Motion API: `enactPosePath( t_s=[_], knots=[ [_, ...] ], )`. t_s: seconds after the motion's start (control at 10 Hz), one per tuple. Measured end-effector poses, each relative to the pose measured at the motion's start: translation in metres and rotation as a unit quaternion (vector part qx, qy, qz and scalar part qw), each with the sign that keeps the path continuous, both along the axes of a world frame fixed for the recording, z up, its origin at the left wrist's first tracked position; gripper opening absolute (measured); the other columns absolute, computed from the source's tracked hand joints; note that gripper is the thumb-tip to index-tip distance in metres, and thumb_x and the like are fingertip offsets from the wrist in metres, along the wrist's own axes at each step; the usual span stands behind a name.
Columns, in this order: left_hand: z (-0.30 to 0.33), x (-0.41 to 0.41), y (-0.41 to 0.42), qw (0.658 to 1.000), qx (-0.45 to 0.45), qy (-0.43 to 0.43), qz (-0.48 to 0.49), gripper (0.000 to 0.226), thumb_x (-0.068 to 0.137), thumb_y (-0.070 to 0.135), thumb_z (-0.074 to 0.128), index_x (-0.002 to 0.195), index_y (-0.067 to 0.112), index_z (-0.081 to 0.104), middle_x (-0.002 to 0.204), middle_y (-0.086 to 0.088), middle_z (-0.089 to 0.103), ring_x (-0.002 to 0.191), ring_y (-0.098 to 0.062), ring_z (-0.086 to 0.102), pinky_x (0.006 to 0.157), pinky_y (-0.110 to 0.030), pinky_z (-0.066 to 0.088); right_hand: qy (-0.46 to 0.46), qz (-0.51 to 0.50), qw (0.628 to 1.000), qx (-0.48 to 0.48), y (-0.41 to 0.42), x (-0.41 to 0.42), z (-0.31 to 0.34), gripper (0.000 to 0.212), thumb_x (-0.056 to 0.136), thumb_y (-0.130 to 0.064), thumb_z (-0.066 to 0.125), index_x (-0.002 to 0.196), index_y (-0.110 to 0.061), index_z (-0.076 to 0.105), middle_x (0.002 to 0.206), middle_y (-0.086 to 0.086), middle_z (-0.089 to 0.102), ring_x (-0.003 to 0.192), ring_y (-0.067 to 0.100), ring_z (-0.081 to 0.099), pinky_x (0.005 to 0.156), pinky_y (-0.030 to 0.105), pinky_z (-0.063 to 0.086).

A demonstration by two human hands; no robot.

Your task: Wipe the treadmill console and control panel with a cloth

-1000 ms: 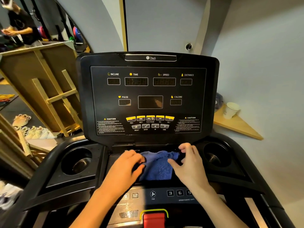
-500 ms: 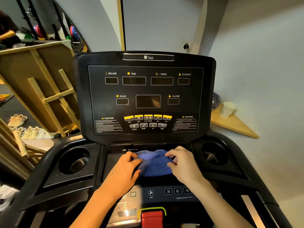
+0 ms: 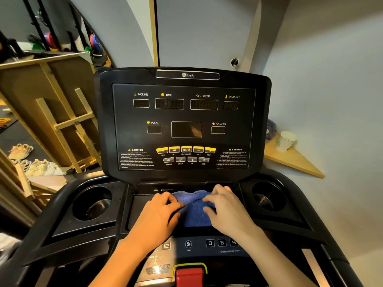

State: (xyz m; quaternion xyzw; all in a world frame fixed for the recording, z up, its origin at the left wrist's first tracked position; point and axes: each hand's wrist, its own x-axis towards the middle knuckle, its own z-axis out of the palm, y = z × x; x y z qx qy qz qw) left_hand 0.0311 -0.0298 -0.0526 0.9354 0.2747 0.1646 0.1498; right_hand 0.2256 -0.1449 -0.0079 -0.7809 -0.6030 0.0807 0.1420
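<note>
A blue cloth (image 3: 193,210) lies bunched in the flat black tray at the foot of the treadmill console (image 3: 184,125). My left hand (image 3: 159,216) grips its left edge, fingers curled into the fabric. My right hand (image 3: 226,208) grips its right edge, fingers bent over the cloth. The upright console is black, with dark displays and a row of yellow buttons (image 3: 186,150). The lower control panel (image 3: 209,243), with fan and number keys, shows partly beneath my wrists.
A round cup holder sits on each side, left (image 3: 93,204) and right (image 3: 267,196). A red safety key (image 3: 189,275) sticks up at the bottom. A paper cup (image 3: 287,140) stands on a wooden corner shelf at the right. Wooden frames (image 3: 62,121) and shoes are at the left.
Both hands have drawn closer together on the cloth, bunching it into a smaller heap. The view has shifted slightly.
</note>
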Motion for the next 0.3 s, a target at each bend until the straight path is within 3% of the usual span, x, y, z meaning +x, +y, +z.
enactPosePath(
  t_s=[0.2,0.3],
  knots=[
    [-0.0077,-0.0021,0.0023,0.999,0.032,0.038,0.004,0.035,0.088,0.047,0.048,0.119,0.04,0.061,0.109,0.013,0.056,0.095,-0.017,0.052,0.07,-0.034,0.047,-0.016,0.026,0.999,-0.036,0.0066,-0.004,-0.0093,0.036,0.101,-0.036,0.052,0.135,-0.027,0.06,0.122,-0.005,0.049,0.117,0.017,0.042,0.099,0.033,0.041],
    [-0.0055,-0.0041,-0.0005,0.999,-0.003,0.049,0.002,0.038,0.085,0.05,0.047,0.119,0.04,0.061,0.112,0.014,0.055,0.101,-0.016,0.052,0.074,-0.032,0.045,-0.006,0.031,0.999,-0.042,0.0048,-0.0006,-0.0141,0.035,0.101,-0.038,0.052,0.133,-0.029,0.06,0.12,-0.006,0.049,0.116,0.016,0.043,0.098,0.032,0.041]
  ],
)
